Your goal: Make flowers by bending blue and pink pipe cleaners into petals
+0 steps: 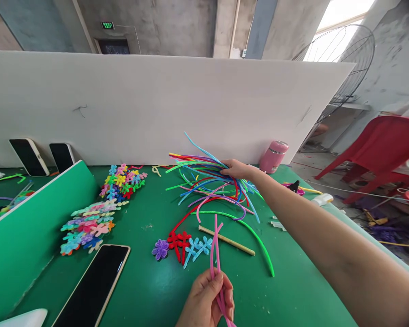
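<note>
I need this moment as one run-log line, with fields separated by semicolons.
left hand: holds pink fuzzy pipe cleaners; right hand: grasps multicoloured fuzzy pipe-cleaner bundle; between them: straight tan stick on green table

Two fuzzy pink stems (217, 250), held at the near centre, point toward the far side and cross below their tips. Beyond them, a tangle of multicoloured fuzzy stems (209, 169) is grasped on its right, straighter ends fanning left, others curling.
</note>
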Motion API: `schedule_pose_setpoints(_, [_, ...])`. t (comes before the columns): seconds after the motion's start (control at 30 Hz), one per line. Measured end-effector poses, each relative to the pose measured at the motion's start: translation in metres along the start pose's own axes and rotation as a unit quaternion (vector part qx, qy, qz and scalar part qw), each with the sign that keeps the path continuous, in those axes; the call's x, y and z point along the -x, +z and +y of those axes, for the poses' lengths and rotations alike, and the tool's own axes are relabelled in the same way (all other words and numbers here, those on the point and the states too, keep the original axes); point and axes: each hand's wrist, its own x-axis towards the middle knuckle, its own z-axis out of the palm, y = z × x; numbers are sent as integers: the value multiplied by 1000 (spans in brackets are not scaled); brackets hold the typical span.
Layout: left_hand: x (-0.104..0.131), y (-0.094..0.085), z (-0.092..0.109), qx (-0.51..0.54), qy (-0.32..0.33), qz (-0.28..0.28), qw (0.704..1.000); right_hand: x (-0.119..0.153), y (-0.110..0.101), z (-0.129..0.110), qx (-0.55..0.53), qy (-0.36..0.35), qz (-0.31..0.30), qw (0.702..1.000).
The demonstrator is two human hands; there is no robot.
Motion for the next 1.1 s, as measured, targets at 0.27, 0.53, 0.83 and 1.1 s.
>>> schedule_pose_setpoints(0.27, [1,2,2,-2,-2,4,1000,2,0,-2,-37,-4,-11,999])
schedule_pose_setpoints(0.53, [0,0,1,-1,-1,2,1000,3,2,0,-32,-17,4,999])
schedule_pose_setpoints(0.83, [1,1,2,0,1,1,1000,0,3,3,61,-6,24,998])
schedule_pose_setpoints(1.1, [1,2,0,4,0,17,1000,17,50,-9,202,-7,-29,979])
